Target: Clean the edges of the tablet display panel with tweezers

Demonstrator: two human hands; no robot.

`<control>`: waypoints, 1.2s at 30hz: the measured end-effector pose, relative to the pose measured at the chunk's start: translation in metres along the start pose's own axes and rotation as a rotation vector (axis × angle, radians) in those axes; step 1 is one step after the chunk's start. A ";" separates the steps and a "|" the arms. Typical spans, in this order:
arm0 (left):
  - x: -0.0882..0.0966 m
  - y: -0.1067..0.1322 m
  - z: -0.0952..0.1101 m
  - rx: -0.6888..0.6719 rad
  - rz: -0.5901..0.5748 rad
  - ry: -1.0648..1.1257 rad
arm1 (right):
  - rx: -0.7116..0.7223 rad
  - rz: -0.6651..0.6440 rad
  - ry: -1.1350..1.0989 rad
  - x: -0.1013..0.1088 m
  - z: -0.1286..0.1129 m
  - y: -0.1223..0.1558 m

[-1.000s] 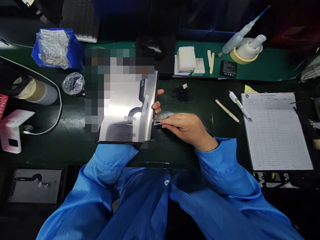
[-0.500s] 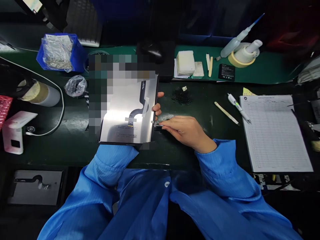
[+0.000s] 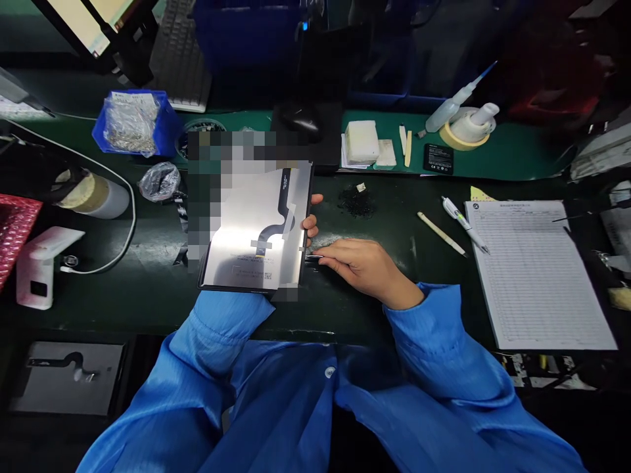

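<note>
My left hand [image 3: 310, 223] supports a tablet display panel [image 3: 246, 243] from beneath. Only its fingertips show, curled round the panel's right edge; the palm is hidden. The panel's silvery back faces up, with a black curved flex cable [image 3: 284, 197] taped to it, and part of it is blurred by blocks. At the lower right edge of the panel, my right hand [image 3: 362, 263] pinches a thin metal tool [image 3: 313, 257], whose tip meets or lies very near the edge. Its exact kind is not clear.
Black scraps [image 3: 355, 202] lie in a heap beyond my right hand. Further right are a stick [image 3: 441, 234], a pen [image 3: 465, 225] and a paper form [image 3: 537, 282]. A blue bin [image 3: 170, 125] and a white cable [image 3: 129, 236] are on the left. Another panel [image 3: 69, 387] sits lower left.
The view has tilted up slightly, so the bench things sit lower in the picture. Both hands keep their grips; the metal tool stays at the panel's right edge.
</note>
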State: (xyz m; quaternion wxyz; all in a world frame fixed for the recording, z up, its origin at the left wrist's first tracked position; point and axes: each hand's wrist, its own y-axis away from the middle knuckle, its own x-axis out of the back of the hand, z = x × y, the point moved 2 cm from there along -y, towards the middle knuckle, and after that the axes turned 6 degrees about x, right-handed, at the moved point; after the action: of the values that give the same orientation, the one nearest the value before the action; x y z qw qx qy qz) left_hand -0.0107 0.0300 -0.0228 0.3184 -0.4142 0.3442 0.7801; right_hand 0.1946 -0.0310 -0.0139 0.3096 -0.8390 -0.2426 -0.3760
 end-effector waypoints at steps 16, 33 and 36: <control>-0.001 0.003 -0.003 -0.033 -0.038 0.027 | 0.009 0.037 -0.038 -0.001 0.000 -0.002; 0.004 0.001 0.002 -0.050 -0.016 0.044 | -0.046 0.098 -0.034 0.002 -0.002 -0.002; 0.001 0.003 0.002 -0.052 0.000 0.047 | -0.085 0.094 -0.030 0.003 -0.002 -0.003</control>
State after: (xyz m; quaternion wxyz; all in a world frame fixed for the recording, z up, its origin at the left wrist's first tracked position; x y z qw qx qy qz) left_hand -0.0143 0.0297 -0.0219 0.2994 -0.4405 0.3310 0.7790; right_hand 0.1936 -0.0299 -0.0095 0.2874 -0.8673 -0.1915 -0.3584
